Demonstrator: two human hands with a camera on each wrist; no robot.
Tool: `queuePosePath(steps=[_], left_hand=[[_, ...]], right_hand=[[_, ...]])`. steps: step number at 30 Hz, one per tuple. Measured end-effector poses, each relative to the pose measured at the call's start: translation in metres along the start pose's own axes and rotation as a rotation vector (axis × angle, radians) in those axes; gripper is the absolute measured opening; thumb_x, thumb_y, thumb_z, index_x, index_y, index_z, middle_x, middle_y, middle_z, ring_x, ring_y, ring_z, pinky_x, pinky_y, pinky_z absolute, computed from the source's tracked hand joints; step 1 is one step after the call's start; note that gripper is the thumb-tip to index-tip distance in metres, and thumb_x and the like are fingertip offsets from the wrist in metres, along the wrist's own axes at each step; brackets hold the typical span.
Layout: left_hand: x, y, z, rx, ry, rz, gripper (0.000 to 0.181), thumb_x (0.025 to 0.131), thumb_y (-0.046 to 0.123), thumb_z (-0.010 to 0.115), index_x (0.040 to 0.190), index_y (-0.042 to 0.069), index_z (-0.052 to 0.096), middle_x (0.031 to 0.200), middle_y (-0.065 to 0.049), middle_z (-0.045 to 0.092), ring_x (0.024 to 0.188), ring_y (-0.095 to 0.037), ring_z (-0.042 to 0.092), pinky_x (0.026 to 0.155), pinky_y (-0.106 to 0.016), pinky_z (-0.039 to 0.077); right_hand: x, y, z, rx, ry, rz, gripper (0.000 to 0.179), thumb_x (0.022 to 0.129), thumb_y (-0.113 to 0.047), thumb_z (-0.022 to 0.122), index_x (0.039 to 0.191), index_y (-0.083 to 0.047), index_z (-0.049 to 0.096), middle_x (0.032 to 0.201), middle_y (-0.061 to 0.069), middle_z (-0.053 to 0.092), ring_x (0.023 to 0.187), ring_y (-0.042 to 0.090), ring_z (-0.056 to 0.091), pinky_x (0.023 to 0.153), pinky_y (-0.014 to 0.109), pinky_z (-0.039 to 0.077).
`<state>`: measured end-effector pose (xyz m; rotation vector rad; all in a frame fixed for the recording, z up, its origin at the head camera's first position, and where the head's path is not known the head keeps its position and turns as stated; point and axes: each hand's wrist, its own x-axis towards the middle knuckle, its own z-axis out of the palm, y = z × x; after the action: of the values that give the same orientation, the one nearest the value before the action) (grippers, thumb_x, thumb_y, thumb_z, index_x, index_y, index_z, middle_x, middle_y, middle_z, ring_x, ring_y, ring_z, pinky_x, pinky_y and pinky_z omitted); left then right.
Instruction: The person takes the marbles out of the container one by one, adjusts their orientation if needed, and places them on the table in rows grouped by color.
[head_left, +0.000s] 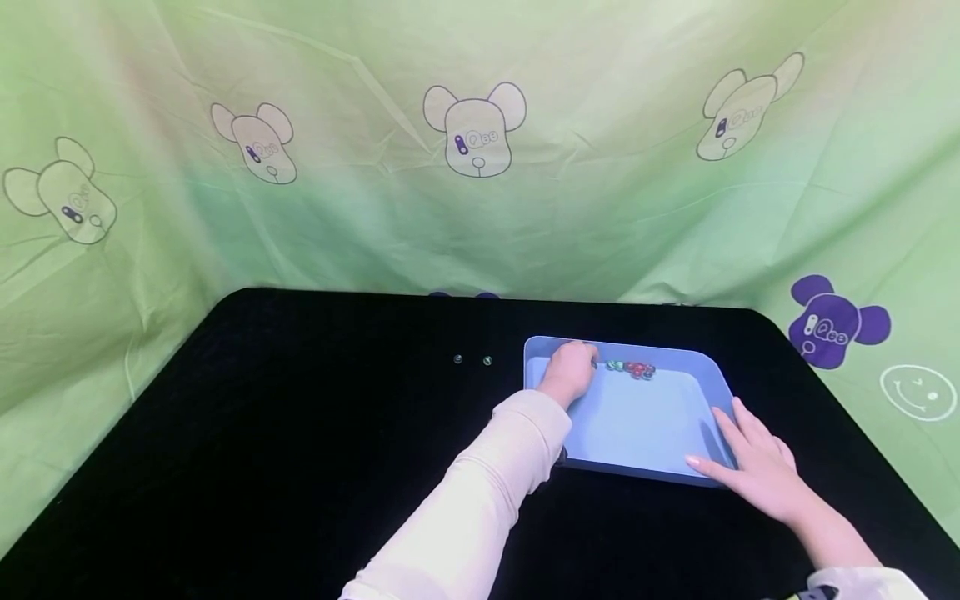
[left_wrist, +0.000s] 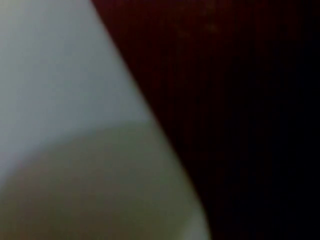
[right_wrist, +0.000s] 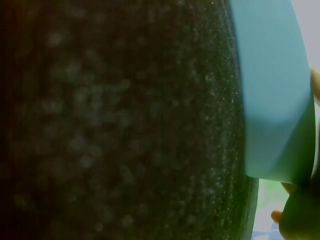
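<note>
My left hand (head_left: 570, 371) reaches down inside the blue tray (head_left: 637, 425), at its far left corner. Its fingers bend down toward the tray floor, and a small glassy piece shows beside the fingertips; the back of the hand hides whether it is pinched. Along the far wall lie green-tinted glass marbles (head_left: 615, 365) and a cluster of reddish ones (head_left: 641, 370). My right hand (head_left: 765, 467) rests spread at the tray's near right corner, thumb over the front rim and fingers fairly straight along the right side. In the right wrist view the tray's outer wall (right_wrist: 272, 90) stands beside the fingers.
Two loose marbles, one (head_left: 458, 359) left of the other (head_left: 487, 361), lie on the black tabletop (head_left: 300, 433) beyond the tray's left side. A green printed curtain (head_left: 360, 192) surrounds the table. The left wrist view is too blurred to make things out.
</note>
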<state>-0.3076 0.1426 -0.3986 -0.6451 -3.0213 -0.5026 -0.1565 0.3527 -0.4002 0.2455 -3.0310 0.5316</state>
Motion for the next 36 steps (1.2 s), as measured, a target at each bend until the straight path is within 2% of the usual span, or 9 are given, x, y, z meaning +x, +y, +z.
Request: queuePosePath(steps=[8, 16, 27, 31, 36], left_hand=[[-0.003, -0.004, -0.005, -0.117, 0.013, -0.006, 0.015, 0.084, 0.019, 0.055, 0.097, 0.021, 0.063, 0.096, 0.008, 0.057, 0.089, -0.005, 0.050, 0.074, -0.015, 0.038], [-0.006, -0.003, -0.014, -0.245, 0.050, 0.052, 0.014, 0.080, 0.017, 0.060, 0.094, 0.017, 0.063, 0.085, 0.008, 0.057, 0.080, -0.004, 0.049, 0.067, -0.010, 0.035], [-0.020, -0.012, -0.029, -0.424, 0.090, 0.113, 0.015, 0.077, 0.010, 0.061, 0.092, 0.011, 0.064, 0.081, 0.005, 0.060, 0.077, -0.003, 0.052, 0.065, -0.007, 0.035], [-0.026, -0.018, -0.034, -0.485, 0.108, 0.117, 0.014, 0.077, 0.009, 0.062, 0.091, 0.010, 0.064, 0.081, 0.004, 0.060, 0.076, -0.004, 0.053, 0.065, -0.009, 0.036], [-0.033, -0.021, -0.041, -0.571, 0.094, 0.104, 0.013, 0.078, 0.010, 0.062, 0.091, 0.009, 0.063, 0.081, 0.003, 0.060, 0.075, -0.005, 0.053, 0.065, -0.010, 0.038]], right_hand=[[-0.001, 0.001, 0.002, 0.000, 0.001, 0.001, 0.078, 0.080, -0.039, 0.054, 0.131, 0.009, 0.019, 0.137, 0.029, -0.002, 0.123, 0.045, 0.000, 0.083, 0.064, 0.007], [-0.002, 0.002, 0.002, 0.001, -0.005, 0.006, 0.078, 0.080, -0.039, 0.054, 0.131, 0.010, 0.019, 0.137, 0.028, -0.003, 0.123, 0.045, -0.001, 0.083, 0.065, 0.007], [0.001, 0.000, 0.000, -0.009, 0.000, -0.003, 0.079, 0.080, -0.040, 0.054, 0.129, 0.011, 0.021, 0.137, 0.029, 0.000, 0.122, 0.045, 0.001, 0.083, 0.064, 0.009], [0.001, 0.000, -0.001, -0.008, -0.005, -0.003, 0.079, 0.080, -0.040, 0.054, 0.130, 0.011, 0.021, 0.137, 0.029, 0.000, 0.122, 0.045, 0.002, 0.083, 0.064, 0.009], [0.000, 0.000, -0.001, -0.002, -0.018, 0.012, 0.080, 0.080, -0.042, 0.054, 0.130, 0.010, 0.019, 0.137, 0.029, -0.001, 0.122, 0.046, 0.001, 0.083, 0.064, 0.008]])
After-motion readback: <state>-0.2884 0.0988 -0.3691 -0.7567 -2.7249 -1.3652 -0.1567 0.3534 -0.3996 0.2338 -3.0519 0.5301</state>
